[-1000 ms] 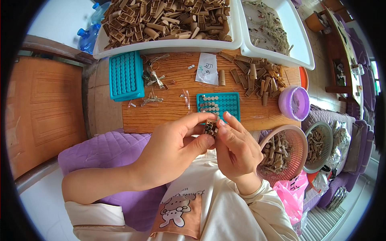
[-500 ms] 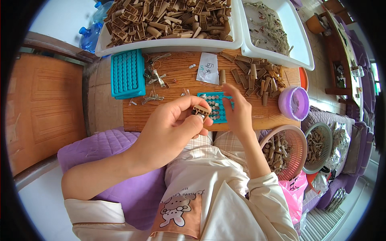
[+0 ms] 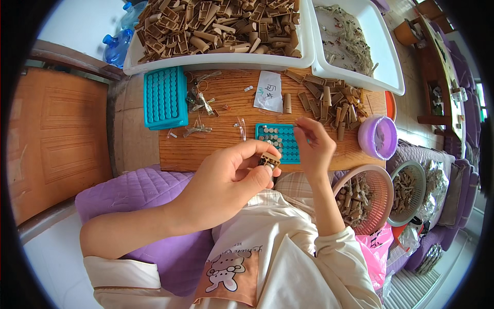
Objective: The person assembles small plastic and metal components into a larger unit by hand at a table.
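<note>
The left hand [image 3: 226, 175] pinches a small brown casing [image 3: 270, 158] between thumb and fingers; the casing is in the air, over the near left corner of a teal tray [image 3: 292, 145]. The right hand [image 3: 316, 144] is above the tray's right edge, thumb and forefinger drawn close at the tips; I cannot tell if anything is between them.

The tray lies just inside the tabletop's [image 3: 226, 126] near edge, small silvery discs [image 3: 270, 138] in its left part and bare pockets toward its right edge. Between its right edge and a purple tub [image 3: 364, 135] at the tabletop's right edge, bare wood gives room along the near side. More bare wood runs left of the tray, up to thin wire bundles [image 3: 198, 127] and a taller teal block [image 3: 165, 98] at the left edge. Toward the far right corner, loose brown pieces [image 3: 329, 98] crowd below 2 white bins [image 3: 221, 61].
</note>
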